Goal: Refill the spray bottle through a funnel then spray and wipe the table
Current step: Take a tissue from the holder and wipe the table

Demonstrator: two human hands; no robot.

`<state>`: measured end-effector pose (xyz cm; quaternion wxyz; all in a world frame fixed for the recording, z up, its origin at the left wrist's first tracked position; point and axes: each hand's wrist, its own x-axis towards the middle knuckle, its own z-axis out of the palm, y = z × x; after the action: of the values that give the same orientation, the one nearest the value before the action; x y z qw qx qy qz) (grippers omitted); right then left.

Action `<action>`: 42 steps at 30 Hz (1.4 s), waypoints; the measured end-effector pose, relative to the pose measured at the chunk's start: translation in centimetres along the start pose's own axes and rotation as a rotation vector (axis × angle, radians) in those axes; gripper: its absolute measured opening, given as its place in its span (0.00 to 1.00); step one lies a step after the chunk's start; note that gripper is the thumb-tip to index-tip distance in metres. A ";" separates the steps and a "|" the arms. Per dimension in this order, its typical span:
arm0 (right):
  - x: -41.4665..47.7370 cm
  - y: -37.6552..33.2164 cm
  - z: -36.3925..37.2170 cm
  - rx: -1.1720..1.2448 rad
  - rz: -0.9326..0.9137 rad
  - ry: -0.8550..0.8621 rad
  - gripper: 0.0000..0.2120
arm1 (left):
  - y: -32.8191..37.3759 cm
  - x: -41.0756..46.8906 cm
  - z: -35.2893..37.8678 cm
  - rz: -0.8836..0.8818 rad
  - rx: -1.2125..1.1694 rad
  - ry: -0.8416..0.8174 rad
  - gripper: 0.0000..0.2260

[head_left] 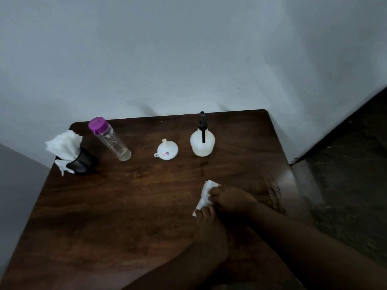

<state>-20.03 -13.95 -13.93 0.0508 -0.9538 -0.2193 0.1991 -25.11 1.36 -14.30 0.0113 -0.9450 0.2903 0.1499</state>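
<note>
A white tissue (204, 195) lies on the dark wooden table (125, 206) right of centre. My right hand (231, 199) holds its far side with curled fingers. My left hand (209, 229) touches its near edge with its fingertips. The white spray bottle (202, 144) with a black nozzle stands upright at the back, apart from both hands. A white funnel (167, 151) sits mouth down to its left. A clear bottle (111, 140) with a purple cap stands further left.
A dark holder (81, 162) stuffed with white tissues (63, 146) stands at the back left corner. A grey wall runs behind the table. Wet droplets (274, 191) glisten near the right edge, beyond which the dark floor (345, 185) drops away.
</note>
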 end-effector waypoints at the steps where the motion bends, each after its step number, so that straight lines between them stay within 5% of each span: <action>1: -0.7 0.7 0.1 0.013 0.020 0.000 0.19 | 0.8 0.2 -0.1 0.056 0.017 -0.008 0.28; 19: -10.0 5.0 2.6 0.162 0.402 0.116 0.19 | 6.7 3.3 -1.5 0.332 0.002 0.005 0.29; 35: -10.7 -2.4 3.7 0.157 0.613 0.065 0.18 | 1.1 3.8 -2.7 0.663 0.248 -0.166 0.40; 42: -7.9 -7.7 3.4 0.244 0.648 0.053 0.22 | -4.0 3.4 -3.1 0.732 0.108 -0.205 0.39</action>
<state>-31.01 -10.44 -12.78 0.1043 -0.9656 0.1220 0.2048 -19.36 2.50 -12.60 0.0360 -0.7570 0.6134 0.2221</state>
